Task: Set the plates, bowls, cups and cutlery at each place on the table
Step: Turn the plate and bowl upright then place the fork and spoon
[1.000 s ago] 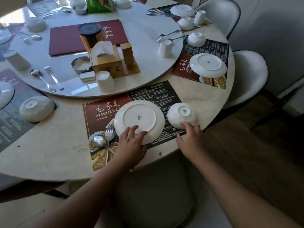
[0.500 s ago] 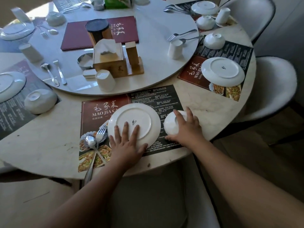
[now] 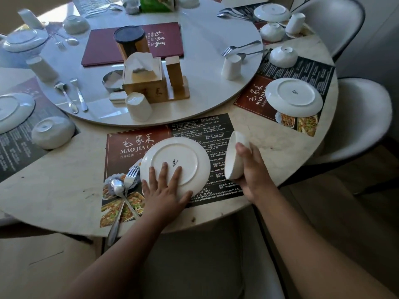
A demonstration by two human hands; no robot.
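Dim, soft daylight from the table's [image 3: 54, 190] far left edge; glare on the turntable [image 3: 205, 67]; wide-angle bending at edges; slightly soft focus throughout.

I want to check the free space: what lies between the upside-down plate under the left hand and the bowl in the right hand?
In the head view, only a strip of the printed placemat separates the plate from the bowl; nothing else lies there.

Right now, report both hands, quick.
Left hand: open, fingers flat on the upside-down plate.
Right hand: closed on the bowl, lifted and tipped on its side.
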